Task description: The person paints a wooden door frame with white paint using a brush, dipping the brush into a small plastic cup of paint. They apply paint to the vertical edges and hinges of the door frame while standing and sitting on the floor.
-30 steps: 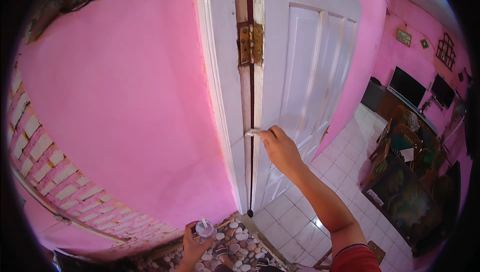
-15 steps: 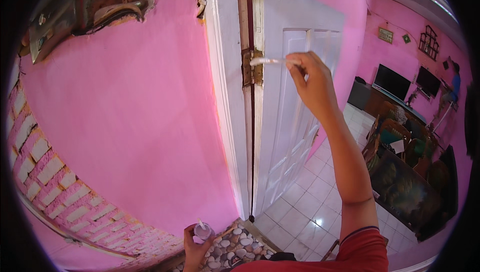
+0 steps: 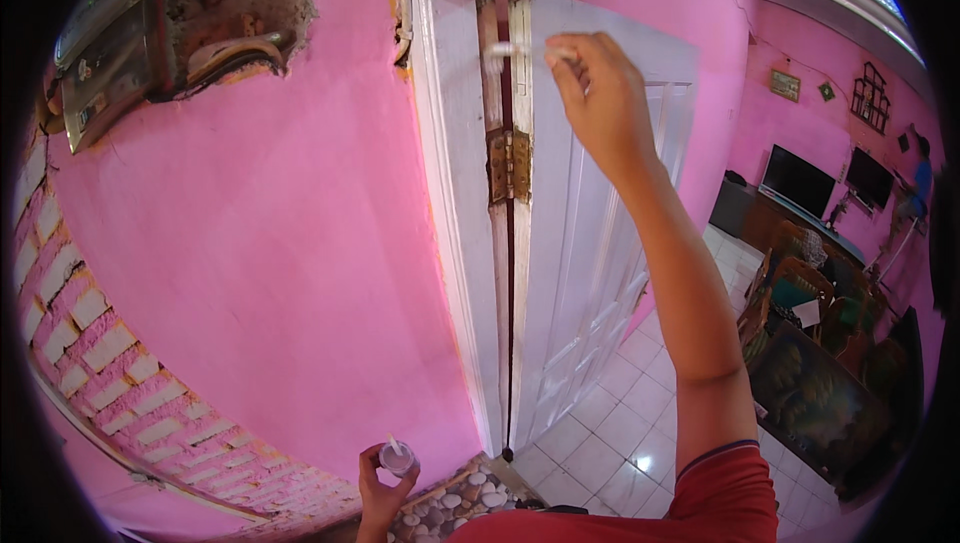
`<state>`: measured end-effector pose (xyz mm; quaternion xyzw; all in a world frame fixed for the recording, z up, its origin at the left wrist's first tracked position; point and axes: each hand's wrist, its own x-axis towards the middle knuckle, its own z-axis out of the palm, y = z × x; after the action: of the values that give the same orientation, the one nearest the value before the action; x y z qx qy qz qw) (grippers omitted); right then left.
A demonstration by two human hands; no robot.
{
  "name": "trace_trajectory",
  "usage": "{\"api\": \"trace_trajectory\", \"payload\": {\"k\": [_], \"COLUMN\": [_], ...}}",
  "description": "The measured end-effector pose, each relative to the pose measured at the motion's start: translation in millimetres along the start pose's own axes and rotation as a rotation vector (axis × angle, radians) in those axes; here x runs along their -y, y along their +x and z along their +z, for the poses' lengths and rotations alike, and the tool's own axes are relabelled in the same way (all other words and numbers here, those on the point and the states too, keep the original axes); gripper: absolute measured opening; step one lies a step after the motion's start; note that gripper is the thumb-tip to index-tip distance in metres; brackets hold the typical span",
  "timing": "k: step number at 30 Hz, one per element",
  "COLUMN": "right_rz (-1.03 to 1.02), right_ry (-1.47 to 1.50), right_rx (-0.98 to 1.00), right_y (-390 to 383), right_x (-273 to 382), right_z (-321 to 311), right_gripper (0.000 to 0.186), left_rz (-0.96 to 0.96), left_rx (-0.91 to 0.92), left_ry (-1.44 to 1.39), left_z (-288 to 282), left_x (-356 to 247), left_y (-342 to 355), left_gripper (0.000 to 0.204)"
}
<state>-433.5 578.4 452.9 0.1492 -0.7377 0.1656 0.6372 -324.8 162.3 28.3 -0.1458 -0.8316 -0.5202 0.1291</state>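
My right hand is raised beside the upper door edge, its fingers pinched around a slim, pale paintbrush. The brush's whitish tip points left across the gap between the white door frame and the panelled door; motion blurs it, so I cannot tell whether it touches. Just below it is a rusty brown hinge. Low down, my left hand grips a small clear cup with greyish-lilac contents. A pale stick shows at the cup's rim.
A pink wall with exposed brickwork lies left. An open metal box juts from a wall cavity above. Through the doorway are a tiled floor, chairs, screens, and another person in blue at the far right.
My right hand has gone up with the paintbrush, from hinge height to above the hinge. The view has tilted slightly upward. My left hand still holds the cup low down.
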Motion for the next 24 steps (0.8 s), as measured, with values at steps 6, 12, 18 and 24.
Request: {"api": "trace_trajectory", "payload": {"k": [6,12,18,24], "right_rz": [-0.134,-0.096,-0.076,-0.151], "right_ry": [0.066,0.008,-0.037,0.03], "right_rx": [-0.257,-0.03,-0.036,-0.198], "right_y": [14,-51,-51,-11], "right_x": [-4,4,8,-1], "right_z": [-3,0,-12,9], "right_gripper": [0.015,0.018,0.017,0.019], "left_rz": [0.005,-0.028,-0.054,-0.06], "left_rx": [-0.087,-0.074,-0.132,-0.108], "left_ry": [-0.049,-0.079,-0.084,-0.08], "left_z": [24,36,31,27], "left_x": [6,-3,4,4], "left_y": [2,0,-8,-9], "left_gripper": [0.064,0.066,0.066,0.064]}}
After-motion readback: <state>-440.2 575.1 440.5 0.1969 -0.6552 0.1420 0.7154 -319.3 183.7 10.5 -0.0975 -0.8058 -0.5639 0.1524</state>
